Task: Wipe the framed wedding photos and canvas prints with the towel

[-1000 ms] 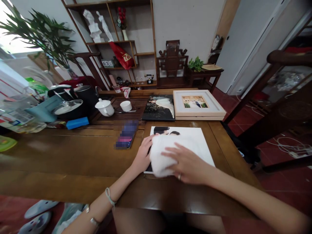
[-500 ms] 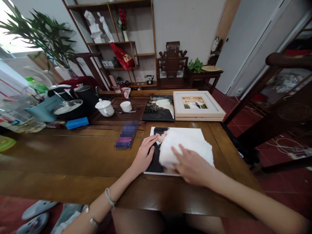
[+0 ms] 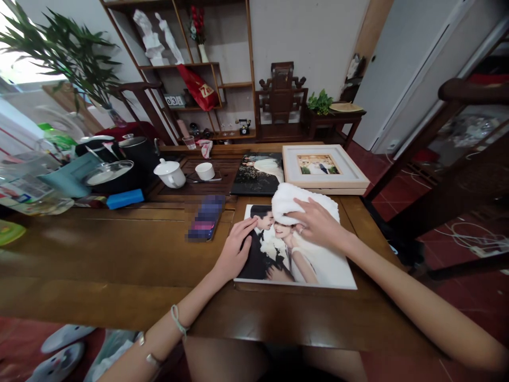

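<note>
A wedding photo panel lies flat on the wooden table in front of me, showing a couple close together. My left hand rests on its left edge, fingers stretched out flat on the picture. On the upper part of the panel is a white towel, covering the top right corner. My right hand has the towel under its fingers and presses it against the panel. Left of the panel, a phone with a blurred screen lies on the table, apart from both hands.
Behind the panel lie a dark photo panel and a pale framed picture. A white lidded cup, a small white cup and a blue block stand further left. A dark wooden chair is at the right.
The white towel has moved up and away from me under my right hand, uncovering the lower and middle part of the photo. My left hand has stayed in place.
</note>
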Demonstrator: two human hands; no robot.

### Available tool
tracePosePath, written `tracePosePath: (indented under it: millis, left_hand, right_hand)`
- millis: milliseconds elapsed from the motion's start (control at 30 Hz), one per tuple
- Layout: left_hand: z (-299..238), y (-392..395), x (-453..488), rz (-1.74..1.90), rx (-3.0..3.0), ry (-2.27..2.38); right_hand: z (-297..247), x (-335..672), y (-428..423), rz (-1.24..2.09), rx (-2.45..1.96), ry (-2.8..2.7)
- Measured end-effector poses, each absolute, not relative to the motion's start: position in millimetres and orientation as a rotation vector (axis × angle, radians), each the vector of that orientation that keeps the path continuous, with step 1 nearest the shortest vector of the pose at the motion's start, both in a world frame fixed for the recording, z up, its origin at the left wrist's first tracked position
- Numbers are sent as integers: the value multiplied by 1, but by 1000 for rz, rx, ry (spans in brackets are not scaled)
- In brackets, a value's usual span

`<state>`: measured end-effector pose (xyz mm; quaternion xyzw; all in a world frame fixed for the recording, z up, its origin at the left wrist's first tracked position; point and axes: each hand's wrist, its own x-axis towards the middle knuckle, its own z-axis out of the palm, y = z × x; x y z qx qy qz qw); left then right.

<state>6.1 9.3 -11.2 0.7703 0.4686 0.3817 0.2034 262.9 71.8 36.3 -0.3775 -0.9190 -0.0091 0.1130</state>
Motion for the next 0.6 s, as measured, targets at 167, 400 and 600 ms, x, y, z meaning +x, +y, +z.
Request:
tracePosePath:
  millis: [167,400,600]
  left_hand:
    - [-11,10,5,1089,2137,1296]
    - [-14,11,2,1071,2163,1217]
    - [-13,9,5,1086,2126,1318]
  right_hand:
    - [32,247,15,-242,-889,-2924]
    - [29,229,-37,-133,-365,-2868]
    - [41,267,43,-21,-941,-2759]
